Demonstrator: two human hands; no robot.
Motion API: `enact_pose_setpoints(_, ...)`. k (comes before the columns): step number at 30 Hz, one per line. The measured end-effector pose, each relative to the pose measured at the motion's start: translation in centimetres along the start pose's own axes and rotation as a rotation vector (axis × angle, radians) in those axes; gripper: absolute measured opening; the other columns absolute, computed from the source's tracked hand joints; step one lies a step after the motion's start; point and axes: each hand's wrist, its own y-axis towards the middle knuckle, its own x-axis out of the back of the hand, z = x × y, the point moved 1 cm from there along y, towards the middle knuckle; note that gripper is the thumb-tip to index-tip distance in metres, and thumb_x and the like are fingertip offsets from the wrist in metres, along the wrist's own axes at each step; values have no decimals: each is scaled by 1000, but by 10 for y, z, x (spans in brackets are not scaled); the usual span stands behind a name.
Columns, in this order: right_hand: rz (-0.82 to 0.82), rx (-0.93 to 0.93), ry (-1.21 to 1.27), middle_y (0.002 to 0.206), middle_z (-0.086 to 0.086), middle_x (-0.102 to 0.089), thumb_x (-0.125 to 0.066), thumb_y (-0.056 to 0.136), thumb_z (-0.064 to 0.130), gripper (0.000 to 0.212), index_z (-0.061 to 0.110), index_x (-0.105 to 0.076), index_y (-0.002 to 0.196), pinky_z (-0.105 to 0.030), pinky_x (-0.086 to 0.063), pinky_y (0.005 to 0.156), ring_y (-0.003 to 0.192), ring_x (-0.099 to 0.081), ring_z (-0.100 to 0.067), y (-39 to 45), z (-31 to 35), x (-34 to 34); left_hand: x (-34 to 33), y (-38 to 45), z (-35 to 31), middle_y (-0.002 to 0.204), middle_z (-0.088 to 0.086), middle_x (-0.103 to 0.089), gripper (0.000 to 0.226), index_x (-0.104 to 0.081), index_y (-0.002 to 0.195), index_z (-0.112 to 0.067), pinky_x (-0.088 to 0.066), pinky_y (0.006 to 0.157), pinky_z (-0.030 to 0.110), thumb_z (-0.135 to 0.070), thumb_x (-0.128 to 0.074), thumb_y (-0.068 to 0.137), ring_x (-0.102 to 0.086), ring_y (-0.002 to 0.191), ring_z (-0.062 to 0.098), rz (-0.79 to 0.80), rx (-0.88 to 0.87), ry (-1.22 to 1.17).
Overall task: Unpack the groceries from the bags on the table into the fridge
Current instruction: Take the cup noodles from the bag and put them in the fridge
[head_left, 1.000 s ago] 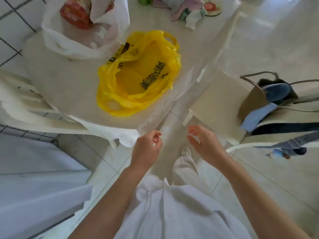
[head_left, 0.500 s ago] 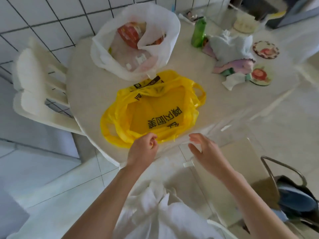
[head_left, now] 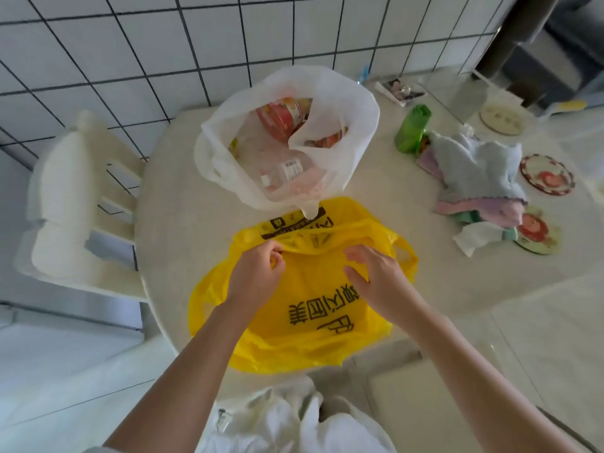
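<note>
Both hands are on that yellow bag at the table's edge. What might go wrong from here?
1. The yellow bag hangs past the table edge near the person; tugging toward the body might slide it off.
2. The left hand pinches thin plastic and the right hand lies on it; a hard pull may tear it.
3. The white bag of groceries touches the yellow bag's far side, so lifting could tip it.

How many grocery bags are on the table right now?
2. The yellow bag lies at the near edge of the table, with the left hand and right hand on it. The white bag stands just behind it, holding packaged goods.
</note>
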Motion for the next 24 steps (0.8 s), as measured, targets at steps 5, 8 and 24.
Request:
enact_pose_setpoints(5,22,29,-45,121,2,-61,-54,95,27,31,17,-56,124,-23,-43,87,110,-57,-16,47,3,9,10,52,3,97,1,-72,20,-66,105,-15,-53,73,33,-15,-55,89,-66,88,20,-11,12,12)
enact_pose_setpoints(8,58,52,-77,122,2,-61,-54,95,28,32,18,-55,125,-24,-42,89,111,-57,-17,76,3,14,16,78,3,98,3,-71,19,-65,107,-13,-55,74,37,-15,-55,90,-66,90,21,-1,-1,32)
enact_pose_setpoints(24,104,327,-288,130,-6,-53,-50,97,26,32,13,-51,127,-41,-43,98,121,-47,-28,321,3,65,30,264,-7,118,11,-60,45,-59,118,-3,-46,99,43,3,-66,74,-51,118,31,30,-303,620)
